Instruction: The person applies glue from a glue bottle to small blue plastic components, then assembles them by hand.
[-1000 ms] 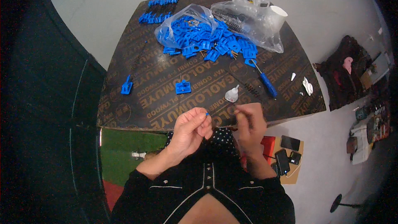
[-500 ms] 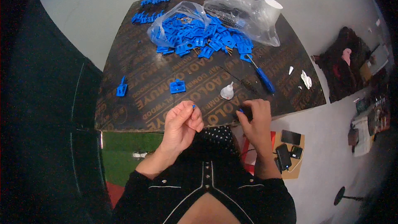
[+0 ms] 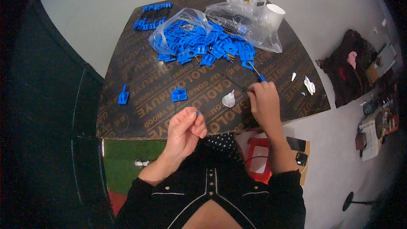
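Over the near edge of the dark printed board (image 3: 140, 114), the hands are now seen well apart, where a second ago both were held together at the middle. Left hand (image 3: 184, 130) is pulled back toward the body, fingers curled, a tiny blue piece (image 3: 197, 112) pinched at the fingertips. Right hand (image 3: 265, 101) has been moved out onto the board and is closed around a blue-handled screwdriver (image 3: 256, 73), whose shaft is pointed away toward the pile of blue plastic parts (image 3: 203, 44). A small whitish cone-shaped piece (image 3: 229, 99) is left lying just beside the right hand, not touched. One blue square part (image 3: 179, 94) is lying alone mid-board, another (image 3: 123, 97) near the left edge. Clear plastic bags (image 3: 250, 21) and a white cup (image 3: 274, 15) are set at the far side.
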Motion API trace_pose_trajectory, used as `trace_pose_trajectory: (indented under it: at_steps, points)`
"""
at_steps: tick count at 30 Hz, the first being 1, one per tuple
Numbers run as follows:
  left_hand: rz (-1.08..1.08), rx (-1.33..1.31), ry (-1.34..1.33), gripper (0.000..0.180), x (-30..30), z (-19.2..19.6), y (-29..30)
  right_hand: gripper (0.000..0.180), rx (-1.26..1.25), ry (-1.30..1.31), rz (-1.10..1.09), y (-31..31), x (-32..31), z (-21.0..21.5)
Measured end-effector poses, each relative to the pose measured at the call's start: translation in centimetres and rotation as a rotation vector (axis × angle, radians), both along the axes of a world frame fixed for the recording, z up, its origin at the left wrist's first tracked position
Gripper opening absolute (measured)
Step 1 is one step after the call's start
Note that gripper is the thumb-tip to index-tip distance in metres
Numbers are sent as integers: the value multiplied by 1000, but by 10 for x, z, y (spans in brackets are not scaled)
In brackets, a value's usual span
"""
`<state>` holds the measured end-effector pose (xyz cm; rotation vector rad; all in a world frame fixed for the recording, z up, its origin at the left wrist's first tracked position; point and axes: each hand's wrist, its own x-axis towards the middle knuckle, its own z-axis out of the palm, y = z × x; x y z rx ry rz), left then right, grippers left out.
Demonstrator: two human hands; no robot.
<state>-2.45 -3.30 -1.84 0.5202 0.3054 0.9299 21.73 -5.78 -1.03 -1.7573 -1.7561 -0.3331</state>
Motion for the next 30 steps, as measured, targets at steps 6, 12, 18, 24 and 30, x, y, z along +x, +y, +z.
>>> trace_pose_trajectory:
  at_steps: [6,12,18,24,30]
  points:
    - [3,38,1,12,0,2,4,10,-46,-150,-34,34,16,-8]
    - [15,25,-1,12,-3,2,4,7,-81,-147,-28,25,13,-1]
    - [12,20,-14,13,-3,-2,9,26,-81,170,97,-13,-20,-8]
    - [-2,31,-6,13,0,1,9,31,7,363,109,-4,-49,-18]
    - [-1,64,-19,13,5,4,6,32,46,350,132,-4,-47,-25]
